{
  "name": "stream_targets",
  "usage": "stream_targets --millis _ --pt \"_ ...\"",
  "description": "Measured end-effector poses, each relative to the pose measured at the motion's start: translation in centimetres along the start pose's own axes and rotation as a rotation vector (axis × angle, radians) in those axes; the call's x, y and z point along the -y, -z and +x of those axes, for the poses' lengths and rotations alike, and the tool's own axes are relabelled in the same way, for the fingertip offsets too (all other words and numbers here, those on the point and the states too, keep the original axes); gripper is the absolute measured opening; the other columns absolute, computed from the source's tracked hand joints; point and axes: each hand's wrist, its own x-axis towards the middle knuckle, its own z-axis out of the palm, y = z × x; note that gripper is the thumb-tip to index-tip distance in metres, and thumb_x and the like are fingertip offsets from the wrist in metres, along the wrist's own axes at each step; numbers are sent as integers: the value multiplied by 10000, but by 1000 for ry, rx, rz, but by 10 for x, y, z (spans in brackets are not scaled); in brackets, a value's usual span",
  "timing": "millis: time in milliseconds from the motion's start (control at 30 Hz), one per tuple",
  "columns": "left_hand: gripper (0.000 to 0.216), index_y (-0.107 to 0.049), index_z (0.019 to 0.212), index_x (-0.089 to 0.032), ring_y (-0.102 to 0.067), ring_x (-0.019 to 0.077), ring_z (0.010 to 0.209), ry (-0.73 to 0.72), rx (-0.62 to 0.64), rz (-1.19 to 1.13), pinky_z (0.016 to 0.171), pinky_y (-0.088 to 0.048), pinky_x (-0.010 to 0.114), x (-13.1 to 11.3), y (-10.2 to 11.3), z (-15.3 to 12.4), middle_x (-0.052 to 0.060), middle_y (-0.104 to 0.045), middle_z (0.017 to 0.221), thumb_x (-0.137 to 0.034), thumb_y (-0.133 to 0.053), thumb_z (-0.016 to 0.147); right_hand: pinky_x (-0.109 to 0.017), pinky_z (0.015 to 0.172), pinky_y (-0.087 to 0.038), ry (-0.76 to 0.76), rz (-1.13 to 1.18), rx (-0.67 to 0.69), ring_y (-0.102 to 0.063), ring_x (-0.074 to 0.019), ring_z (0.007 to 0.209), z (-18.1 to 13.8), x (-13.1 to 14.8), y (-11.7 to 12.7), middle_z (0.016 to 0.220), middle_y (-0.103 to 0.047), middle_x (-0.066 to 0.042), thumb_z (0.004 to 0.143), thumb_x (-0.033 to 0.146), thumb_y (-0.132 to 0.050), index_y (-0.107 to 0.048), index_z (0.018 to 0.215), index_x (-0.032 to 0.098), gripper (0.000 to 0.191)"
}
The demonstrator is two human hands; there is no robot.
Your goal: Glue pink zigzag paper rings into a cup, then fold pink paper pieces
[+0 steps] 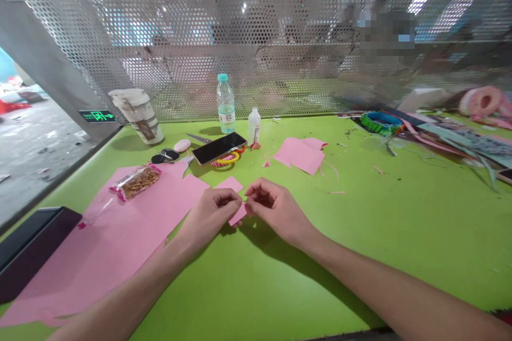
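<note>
My left hand (pixel 211 213) and my right hand (pixel 272 208) meet over the green table (pixel 360 234), both pinched on a small pink paper piece (pixel 237 217) held just above the surface. The fingers of both hands are curled round its edges. A second small pink square (pixel 229 183) lies on the table just behind the hands. A big pink sheet (pixel 100 256) spreads to the left of my left forearm.
On the pink sheet lies a snack packet (pixel 138 181). Behind are a phone (pixel 219 147), scissors (pixel 230 159), a glue bottle (pixel 253 127), a water bottle (pixel 226 104), a paper cup (pixel 138 114), more pink paper (pixel 302 153). A dark tablet (pixel 28 250) sits at left; craft clutter (pixel 440 133) at right.
</note>
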Motion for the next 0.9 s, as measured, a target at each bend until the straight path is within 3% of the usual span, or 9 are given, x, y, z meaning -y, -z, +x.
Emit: stream_targets --millis 233,367,467,667,900 --pt "165 -658 703 -185 -574 137 584 -38 -39 161 554 -451 241 -4 -4 -3 -23 -602 618 -266 -618 840 -287 647 -447 -13 -117 -3 -602 -154 682 -1 4 0 761 -679 13 911 205 -655 -676 870 198 47" --pt "204 -667 641 -182 -508 132 615 -168 -61 350 580 -344 252 -10 -5 -6 -12 -630 621 -242 -614 829 -276 601 -378 7 -245 9 -549 -145 651 -2 4 -2 704 -647 17 894 200 -640 -667 768 192 129" --pt "226 -684 657 -187 -510 136 619 -254 -62 465 595 -337 262 -12 -6 -7 -18 -636 617 -252 -597 855 -275 576 -330 26 -284 9 -502 -137 622 -3 4 -2 662 -614 24 887 214 -625 -650 718 193 172" --pt "202 -649 605 -197 -473 129 578 -225 -75 415 552 -309 249 -12 -9 -7 -27 -618 576 -228 -586 794 -273 581 -328 -18 -209 15 -494 -141 617 0 8 -2 605 -583 29 795 170 -600 -643 642 198 161" --pt "168 -677 649 -191 -510 136 555 -178 -208 262 535 -358 246 -17 5 -1 -19 -606 576 -262 -614 787 -292 538 -256 -83 -151 -67 -387 -126 543 3 7 9 561 -466 48 825 230 -595 -604 621 210 205"
